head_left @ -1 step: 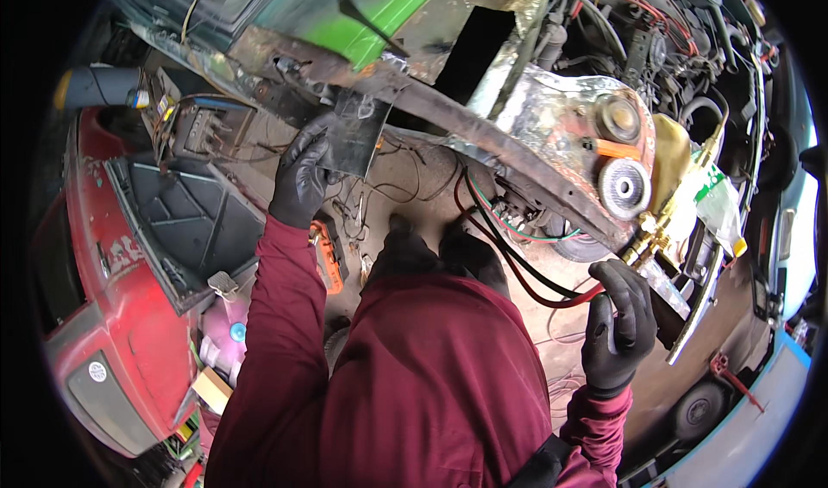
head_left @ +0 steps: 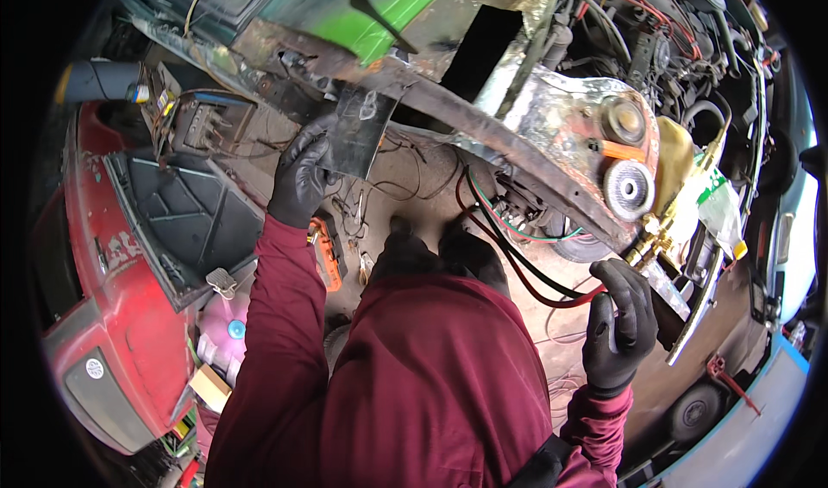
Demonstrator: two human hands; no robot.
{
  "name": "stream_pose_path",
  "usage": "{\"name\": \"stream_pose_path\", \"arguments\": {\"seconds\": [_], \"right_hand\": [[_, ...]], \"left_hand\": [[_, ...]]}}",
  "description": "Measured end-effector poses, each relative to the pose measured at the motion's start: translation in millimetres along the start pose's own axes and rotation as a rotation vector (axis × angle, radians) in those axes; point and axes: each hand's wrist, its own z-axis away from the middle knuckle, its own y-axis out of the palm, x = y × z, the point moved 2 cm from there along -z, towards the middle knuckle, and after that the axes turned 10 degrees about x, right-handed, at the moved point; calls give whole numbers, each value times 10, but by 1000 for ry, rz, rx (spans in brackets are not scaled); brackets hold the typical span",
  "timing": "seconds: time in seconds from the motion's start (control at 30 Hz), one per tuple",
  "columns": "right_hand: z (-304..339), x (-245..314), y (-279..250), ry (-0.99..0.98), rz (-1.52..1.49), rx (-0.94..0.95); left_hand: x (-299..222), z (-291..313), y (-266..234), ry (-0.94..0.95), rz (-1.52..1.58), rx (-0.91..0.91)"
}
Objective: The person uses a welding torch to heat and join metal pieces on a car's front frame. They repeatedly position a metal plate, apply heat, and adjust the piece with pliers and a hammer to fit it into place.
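Note:
My left hand (head_left: 302, 177), in a black glove, is closed on the edge of a dark sheet-metal plate (head_left: 355, 134). The plate sits against a rusty metal beam (head_left: 474, 125) of the car body, and pale marks show on its face. My right hand (head_left: 619, 328), also gloved, is held low at the right with curled fingers. Something small and pale shows between its thumb and fingers, too little to name. Just beyond that hand lie a brass gas torch (head_left: 654, 236) and red and black hoses (head_left: 535, 288).
Abrasive discs (head_left: 629, 189) and an orange-handled tool (head_left: 621, 151) rest on the bare metal panel. The engine bay (head_left: 655, 48) fills the upper right. At left stand a red car part (head_left: 142, 341) and a pink jug (head_left: 226, 322). Wires (head_left: 401, 173) and an orange tool (head_left: 328, 255) lie on the floor.

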Motion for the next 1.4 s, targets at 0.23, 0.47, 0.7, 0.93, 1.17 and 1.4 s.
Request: {"name": "stream_pose_path", "arguments": {"seconds": [0.23,0.47,0.7,0.93,1.17,1.4], "right_hand": [[-249,374,597,-17,-104,241],[-401,359,2115,-202,-155,642],[-441,-106,3537,480,-752,832],[-312,-920,4387,828,-916,848],[-633,-2022,5159,226,-208,1048],[-1157,-2827,6580,-25,365,1086]], "left_hand": [[14,515,-423,-86,-23,12],[444,1538,-666,-207,115,-3],[1473,2283,-758,-343,19,-100],[2485,2321,-335,-50,-224,-418],[3492,2000,-361,-329,153,-615],[4332,1623,-1190,-308,-136,-498]]}}
